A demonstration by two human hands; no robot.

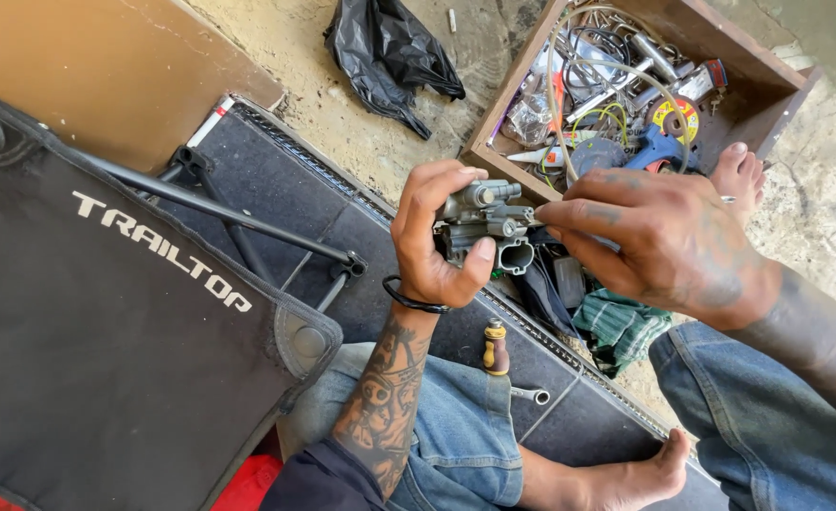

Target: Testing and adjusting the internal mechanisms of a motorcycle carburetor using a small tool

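We grip a small grey carburetor (482,227) in our left hand (432,248), fingers curled round its body to steady it, port facing us. Our right hand (669,241) pinches a thin tool at its side, tip hidden. Just beyond the hands, a wooden box (494,142) holds tangled wires, tubing and tools.

Left hand (434,241) grips a grey carburetor (483,227) as the right hand (669,241) works its side with a thin tool, above a wooden box (768,80) of parts.
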